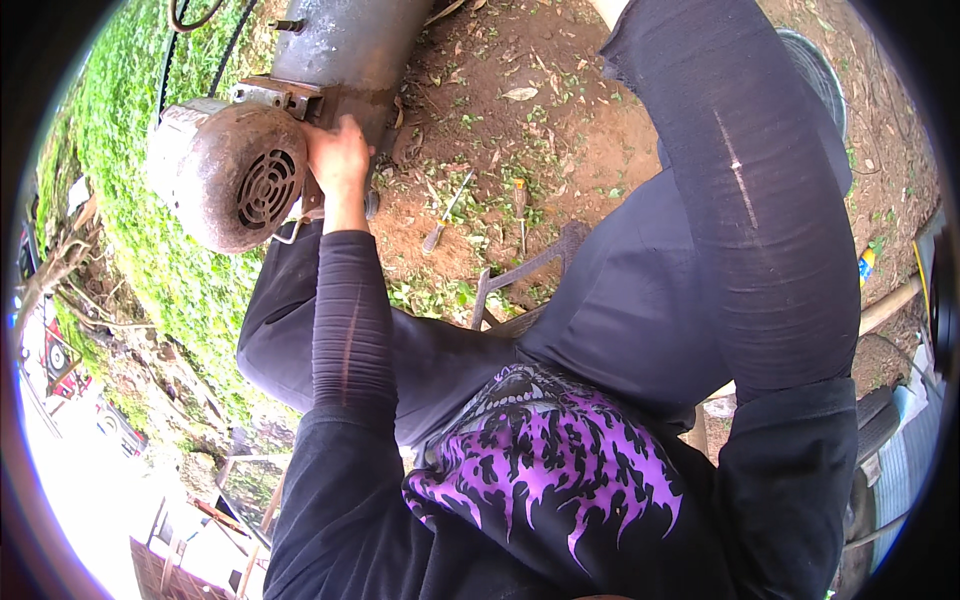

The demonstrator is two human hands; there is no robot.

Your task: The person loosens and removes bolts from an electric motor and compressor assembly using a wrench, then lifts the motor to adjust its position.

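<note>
A rusty electric motor [228, 180] with a round slotted end cover sits at the upper left, fixed by a bracket [280, 95] to a grey metal tank [350, 40]. My left hand [340, 158] is closed at the side of the motor, against the tank's lower end. Its fingers are curled and partly hidden, so what they grip does not show. My right arm, in a black sleeve, stretches up past the top edge. Only a sliver of bare wrist shows there; the right hand is out of the picture.
Two screwdrivers lie on the leaf-strewn dirt: one slanted [434, 237], one with a yellowish handle [519, 190]. A dark bent frame piece [530, 265] is between my legs. A round container [815, 75] stands at upper right, a yellow object [866, 262] below. Green plants grow left.
</note>
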